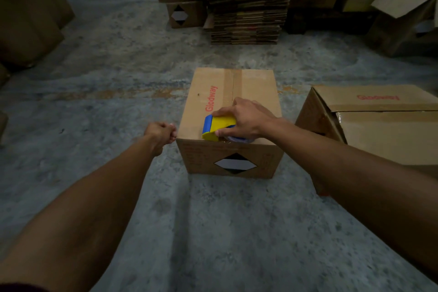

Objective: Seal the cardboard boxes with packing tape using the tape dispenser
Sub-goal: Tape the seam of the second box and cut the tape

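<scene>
Our right hand (246,117) hides most of the tape dispenser (219,127) it grips on the box (231,123) top (near edge), while our left hand (161,134) is clenched beside the box's left corner.

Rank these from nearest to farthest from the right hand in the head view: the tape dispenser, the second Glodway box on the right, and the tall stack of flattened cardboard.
1. Tape dispenser: gripped by the right hand, on top of the middle box.
2. Second Glodway box: on the floor to the right.
3. Stack of flattened cardboard: far ahead, at the back.
</scene>
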A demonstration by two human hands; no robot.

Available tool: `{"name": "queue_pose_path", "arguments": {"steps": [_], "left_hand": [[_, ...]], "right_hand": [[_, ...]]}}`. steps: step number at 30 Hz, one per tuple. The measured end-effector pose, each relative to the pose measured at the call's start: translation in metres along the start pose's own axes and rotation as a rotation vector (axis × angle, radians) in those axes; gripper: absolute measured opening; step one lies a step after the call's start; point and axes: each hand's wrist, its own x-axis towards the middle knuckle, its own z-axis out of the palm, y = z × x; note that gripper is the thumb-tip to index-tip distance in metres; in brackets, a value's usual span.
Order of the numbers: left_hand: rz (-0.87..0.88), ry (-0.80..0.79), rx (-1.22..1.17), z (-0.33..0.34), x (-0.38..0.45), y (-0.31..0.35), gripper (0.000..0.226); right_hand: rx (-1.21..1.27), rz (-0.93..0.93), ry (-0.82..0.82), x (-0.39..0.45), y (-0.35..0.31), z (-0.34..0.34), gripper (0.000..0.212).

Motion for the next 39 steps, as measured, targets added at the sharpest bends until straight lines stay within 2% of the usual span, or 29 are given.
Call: {"name": "queue_pose_path", "arguments": {"steps": [8, 11, 13, 15, 18, 19, 21, 23, 24, 25, 27, 29, 31, 35, 39], "left_hand": [[-0.075, -0.109, 0.080, 0.006, -0.003, -0.001, 0.035], [-0.101, -0.175, 0.193, 0.007, -0.007, -0.007, 0.036], [-0.228, -0.188, 0.201, 0.006, -0.011, -0.015, 0.034], [-0.389, -0.261, 0.215, 0.002, -0.016, -0.021, 0.046], [-0.459, -0.345, 0.240, -0.003, -0.014, -0.018, 0.049], [-0.415, -0.299, 0.257, -0.003, -0.012, -0.015, 0.044], [-0.224, -0.103, 0.291, 0.004, -0.005, -0.010, 0.031], [0.065, 0.134, 0.409, 0.011, 0.002, -0.003, 0.033], [0.243, 0.151, 0.486, 0.014, 0.001, 0.002, 0.038], [0.425, 0.067, 0.566, 0.014, 0.000, 0.008, 0.045], [0.664, -0.247, 0.785, 0.016, -0.004, 0.009, 0.065], [0.754, -0.434, 1.054, 0.014, -0.003, -0.003, 0.091], [0.804, -0.424, 1.239, 0.015, 0.002, -0.017, 0.106], [0.804, -0.362, 1.228, 0.016, 0.010, -0.020, 0.100], [0.744, -0.373, 1.202, 0.017, 0.020, -0.011, 0.097]], "right_hand": [[-0.006, 0.003, -0.022, 0.002, -0.001, 0.000, 0.064], [-0.023, -0.011, -0.028, 0.004, 0.000, 0.000, 0.064], [-0.040, -0.021, -0.028, 0.006, 0.000, 0.000, 0.063], [-0.062, -0.022, -0.033, 0.008, -0.001, 0.001, 0.063], [-0.110, -0.035, -0.034, 0.010, -0.004, 0.002, 0.063], [-0.128, -0.040, -0.033, 0.011, -0.005, 0.002, 0.063], [-0.154, -0.044, -0.041, 0.012, -0.006, 0.003, 0.064], [-0.183, -0.046, -0.041, 0.012, -0.006, 0.004, 0.063], [-0.191, -0.052, -0.036, 0.012, -0.006, 0.006, 0.062], [-0.187, -0.060, -0.023, 0.011, -0.007, 0.006, 0.060], [-0.177, -0.073, -0.004, 0.009, -0.008, 0.006, 0.055], [-0.179, -0.075, -0.009, 0.008, -0.008, 0.004, 0.052], [-0.172, -0.065, -0.003, 0.009, -0.008, 0.002, 0.055], [-0.134, -0.056, 0.072, 0.015, -0.013, 0.005, 0.059], [-0.140, -0.036, 0.107, 0.030, -0.014, 0.005, 0.057]]}}
